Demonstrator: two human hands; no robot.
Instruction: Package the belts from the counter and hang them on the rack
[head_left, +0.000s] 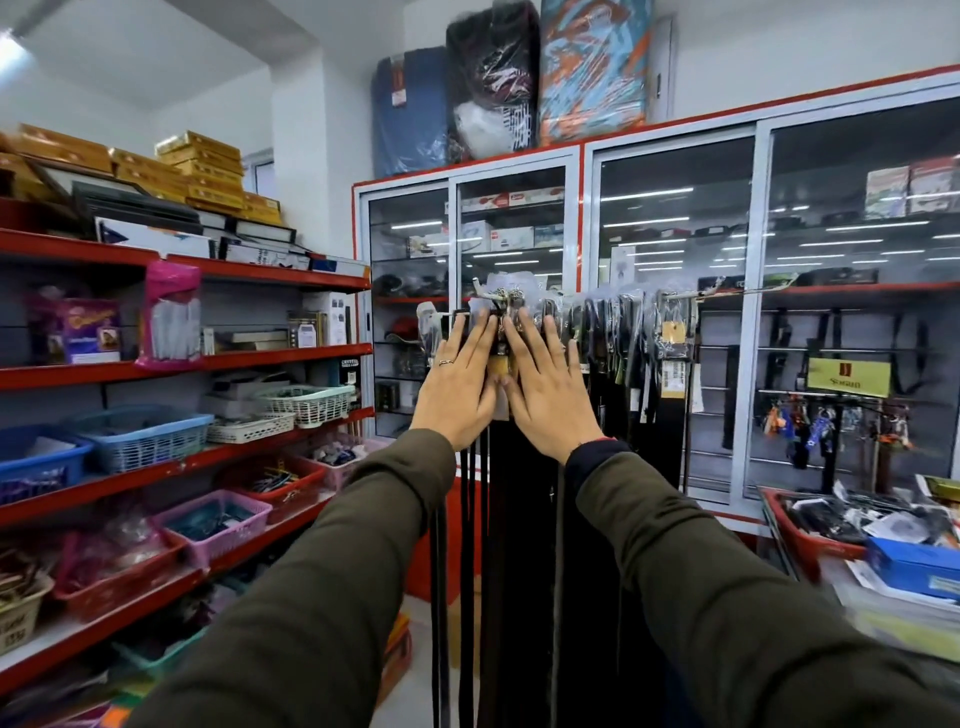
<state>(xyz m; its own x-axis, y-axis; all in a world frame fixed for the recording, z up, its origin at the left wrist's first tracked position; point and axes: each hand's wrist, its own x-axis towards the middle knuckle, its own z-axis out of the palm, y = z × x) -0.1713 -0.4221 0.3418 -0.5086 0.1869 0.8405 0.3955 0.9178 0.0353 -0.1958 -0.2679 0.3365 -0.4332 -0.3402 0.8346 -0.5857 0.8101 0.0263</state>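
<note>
Both arms stretched to the rack (498, 299). Left hand (457, 387) and right hand (548, 392) flat, fingers spread, clamped on nothing, pressing the belts (519, 519) hanging below the rack. Best pushed evenly, keeping hooks seated and straps untangled.

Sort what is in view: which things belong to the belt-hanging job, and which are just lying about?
Belongs to the job:
left hand
right hand
hanging belts
rack

Just lying about:
baskets on the red shelves
yellow boxes
wrapped bundles on the glass cabinet
keychains
</note>
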